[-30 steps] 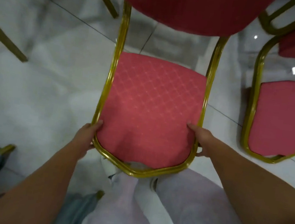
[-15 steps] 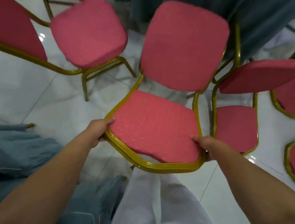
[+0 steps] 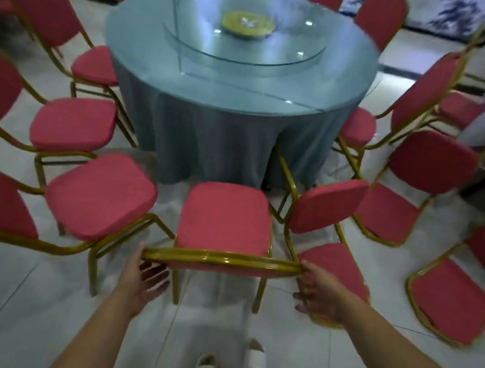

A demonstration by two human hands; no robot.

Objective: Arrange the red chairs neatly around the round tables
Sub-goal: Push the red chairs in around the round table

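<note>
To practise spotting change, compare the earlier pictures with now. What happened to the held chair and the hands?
The chair, tilted back toward the person before, now stands upright facing the round table. The left hand has let go of the backrest and opened. The right hand has loosened, with only its thumb on it. Both hands stay at its top corners.

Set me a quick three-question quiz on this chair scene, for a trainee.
1. True or false: the middle chair has its seat toward the round table.
2. The dish on the glass turntable is: A red, B yellow-green, C black.
3. Fill in: the left hand and right hand are at the top of the chair's gold-framed ____.
Key: 1 true; 2 B; 3 backrest.
</note>
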